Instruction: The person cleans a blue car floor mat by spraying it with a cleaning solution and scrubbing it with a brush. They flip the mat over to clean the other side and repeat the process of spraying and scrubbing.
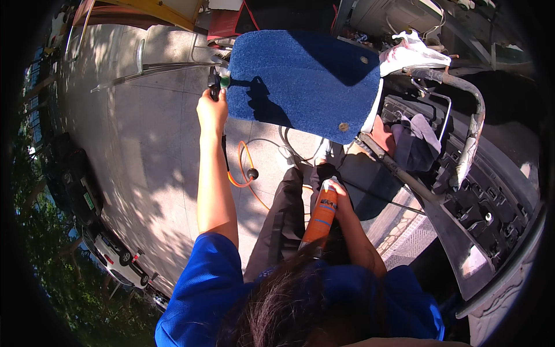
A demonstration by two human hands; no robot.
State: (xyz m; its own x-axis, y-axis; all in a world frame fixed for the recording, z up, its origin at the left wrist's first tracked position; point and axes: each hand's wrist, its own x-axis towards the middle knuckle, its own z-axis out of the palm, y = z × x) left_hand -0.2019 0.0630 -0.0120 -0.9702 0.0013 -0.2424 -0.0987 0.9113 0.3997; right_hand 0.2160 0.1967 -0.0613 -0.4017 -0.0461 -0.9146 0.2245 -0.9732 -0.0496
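Note:
My left hand [213, 110] stretches forward and grips a black air cleaning gun [214, 82]. A round green part and pale bristles [225, 76] show at its head, next to the left edge of a blue carpet floor mat [295, 82]. The gun's shadow falls across the mat, which lies raised above the pavement with two round fasteners at its right side. Close to my body, my right hand [341, 195] is wrapped around an orange spray can [321, 214] with a white top. The can is tilted, and hair hides its lower end.
An orange air hose [243, 184] with a black ball curls beside my legs. Right of the mat are a bent metal tube frame [477, 104], a white plastic bag [414, 54] and several cloths [412, 139]. Parked cars [115, 256] stand at the far left beyond the pavement [160, 130].

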